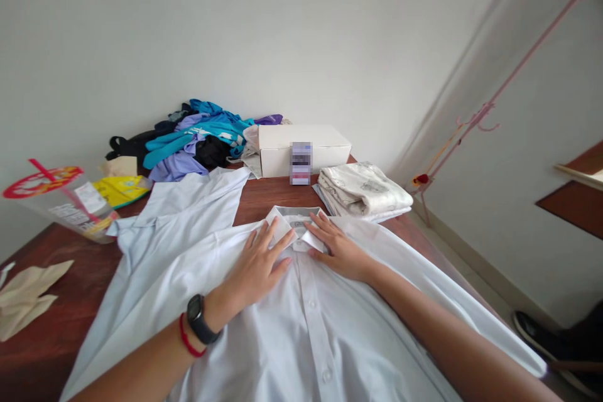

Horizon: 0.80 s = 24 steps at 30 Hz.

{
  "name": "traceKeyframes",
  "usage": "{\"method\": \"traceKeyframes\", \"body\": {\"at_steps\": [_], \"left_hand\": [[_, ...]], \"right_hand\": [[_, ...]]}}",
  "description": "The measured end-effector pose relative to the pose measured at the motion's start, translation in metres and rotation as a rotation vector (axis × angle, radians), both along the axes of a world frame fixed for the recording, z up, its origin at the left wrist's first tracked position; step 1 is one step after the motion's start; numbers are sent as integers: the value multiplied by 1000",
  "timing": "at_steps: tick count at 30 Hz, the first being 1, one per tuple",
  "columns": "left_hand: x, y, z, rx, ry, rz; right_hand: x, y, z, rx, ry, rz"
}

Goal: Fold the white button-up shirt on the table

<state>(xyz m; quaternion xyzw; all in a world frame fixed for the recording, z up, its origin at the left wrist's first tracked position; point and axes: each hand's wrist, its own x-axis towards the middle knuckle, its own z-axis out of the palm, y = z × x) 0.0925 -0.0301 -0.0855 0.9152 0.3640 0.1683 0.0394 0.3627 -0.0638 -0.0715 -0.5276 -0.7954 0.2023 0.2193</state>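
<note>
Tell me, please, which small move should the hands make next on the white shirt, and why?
Probably slide both palms outward from the collar to smooth the chest. The shirt lies buttoned and face up on the table. The left hand and right hand press flat beside the placket, just below the collar, and soft wrinkles show toward the sleeves.

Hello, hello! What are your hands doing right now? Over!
Left hand and right hand flat on the shirt, at the collar. Shirt spread on the table. Nothing on top of it.
</note>
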Motion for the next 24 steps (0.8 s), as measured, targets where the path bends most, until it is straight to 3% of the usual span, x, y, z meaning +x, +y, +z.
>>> {"method": "traceKeyframes", "body": {"at_steps": [14,18,24], "left_hand": [[0,-1,6,-44,11,16],[1,-1,4,-34,8,18],[3,-2,1,-22,4,32]], "right_hand": [[11,-2,9,-44,147,-9],[15,-2,10,5,203,-35],[10,-10,15,135,278,47]]}}
